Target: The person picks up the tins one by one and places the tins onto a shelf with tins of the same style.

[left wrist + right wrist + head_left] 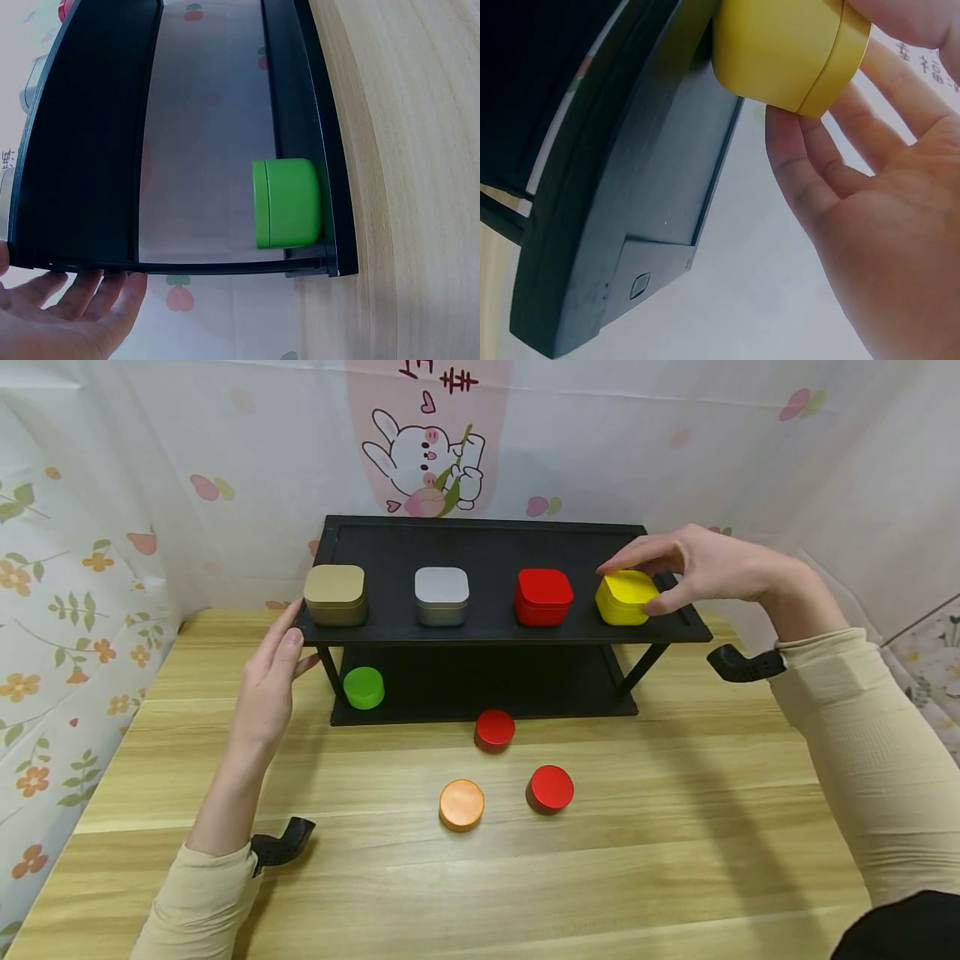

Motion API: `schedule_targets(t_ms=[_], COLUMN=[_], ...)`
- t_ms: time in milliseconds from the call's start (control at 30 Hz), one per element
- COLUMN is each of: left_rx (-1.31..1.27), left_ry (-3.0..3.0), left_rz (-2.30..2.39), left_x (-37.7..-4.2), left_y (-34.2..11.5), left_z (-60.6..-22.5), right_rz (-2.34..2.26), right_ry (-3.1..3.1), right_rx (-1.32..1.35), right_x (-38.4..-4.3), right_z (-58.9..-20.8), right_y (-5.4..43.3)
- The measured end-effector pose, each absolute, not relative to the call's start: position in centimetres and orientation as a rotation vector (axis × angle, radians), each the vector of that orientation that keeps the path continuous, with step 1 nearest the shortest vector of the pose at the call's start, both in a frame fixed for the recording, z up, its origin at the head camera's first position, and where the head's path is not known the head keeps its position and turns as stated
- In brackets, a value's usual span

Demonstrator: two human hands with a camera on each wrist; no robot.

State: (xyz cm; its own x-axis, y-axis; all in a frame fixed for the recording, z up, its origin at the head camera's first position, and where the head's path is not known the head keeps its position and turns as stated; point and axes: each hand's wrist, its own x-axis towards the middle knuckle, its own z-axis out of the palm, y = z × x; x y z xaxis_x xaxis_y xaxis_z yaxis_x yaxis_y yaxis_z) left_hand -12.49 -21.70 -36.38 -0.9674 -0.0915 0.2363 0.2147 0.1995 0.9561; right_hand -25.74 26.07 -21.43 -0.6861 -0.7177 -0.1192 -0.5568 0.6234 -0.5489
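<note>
My right hand (pixel 708 564) pinches a yellow rounded-square tin (pixel 626 598) between thumb and fingers, at the right end of the black two-tier shelf (pixel 480 539). The right wrist view shows the fingers (pixel 821 157) against the tin's lid side. At the shelf's left end, my left hand (pixel 270 672) holds the upper board's edge, thumb above and fingers (pixel 97 296) beneath. A gold tin (pixel 336 597), a silver tin (pixel 442 597) and a red tin (pixel 543 597) stand in a row on the upper board. Below them, a green round tin (pixel 363 687) sits at the lower tier's left.
Two red round tins (pixel 494 731) and an orange round tin (pixel 461 805) stand on the wooden table (pixel 375 885) in front of the shelf. A printed cloth (pixel 255 460) hangs right behind the shelf. Black wrist cameras (pixel 281 843) are strapped to both sleeves.
</note>
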Motion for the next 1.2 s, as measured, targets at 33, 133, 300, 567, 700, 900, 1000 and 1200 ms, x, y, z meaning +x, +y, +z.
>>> schedule_targets(t_ms=[33,133,300,567,700,900,1000,1200], left_rx=[-0.118,-0.119,-0.117,-0.12,-0.116,-0.111,-0.108,-0.11], left_ry=[-2.231,-2.23,-2.239,-2.234,-2.248,-2.259,-2.27,-2.277], left_rz=[-1.847,-1.848,-1.839,-1.833,-1.821,-1.812,-1.797,-1.791], left_x=[-12.48,-12.45,-12.41,-12.37,-12.37,-12.41,-12.43,-12.49], left_y=[-21.7,-21.7,-21.66,-21.6,-21.64,-21.69,-21.69,-21.72], left_z=[-36.38,-36.4,-36.4,-36.35,-36.33,-36.33,-36.34,-36.34], right_rz=[-0.69,-0.683,-0.677,-0.687,-0.697,-0.687,-0.689,-0.702], right_ry=[2.521,2.521,2.521,2.524,2.527,2.532,2.529,2.591], right_rx=[-1.024,-1.019,-1.021,-1.025,-0.996,-0.949,-0.942,-0.899], right_x=[-25.74,-25.72,-25.67,-25.66,-25.53,-25.37,-25.34,-25.05], right_z=[-21.41,-21.33,-21.32,-21.46,-21.49,-21.56,-21.6,-21.6], right_y=[26.06,26.07,26.14,26.25,26.13,25.94,25.95,26.16])
